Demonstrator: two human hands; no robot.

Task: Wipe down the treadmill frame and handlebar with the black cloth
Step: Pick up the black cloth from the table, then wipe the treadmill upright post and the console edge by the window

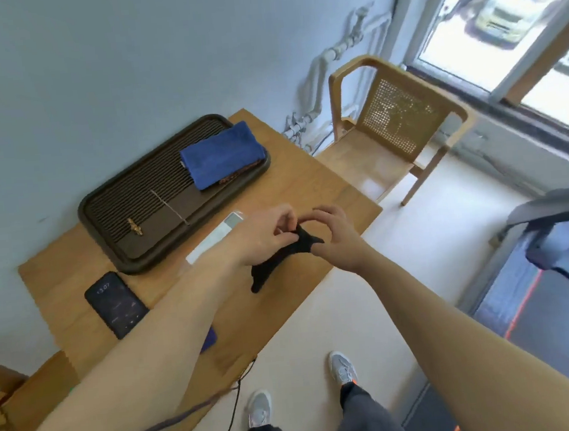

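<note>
Wooden table (311, 182): tray (103, 210), phone (117, 304) flank cloth-holding hands (298, 236)

You are standing in a lived-in home room: a wooden bench (274, 195) carries a tea tray (110, 210) and a phone (116, 304), a cane-backed chair (395, 119) sits by the window (500, 24), and a treadmill (555, 260) fills the corner.

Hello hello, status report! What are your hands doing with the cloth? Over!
Left hand and right hand both pinching the black cloth above the wooden table. Treadmill off to the right, untouched. Nothing in the way.
</note>
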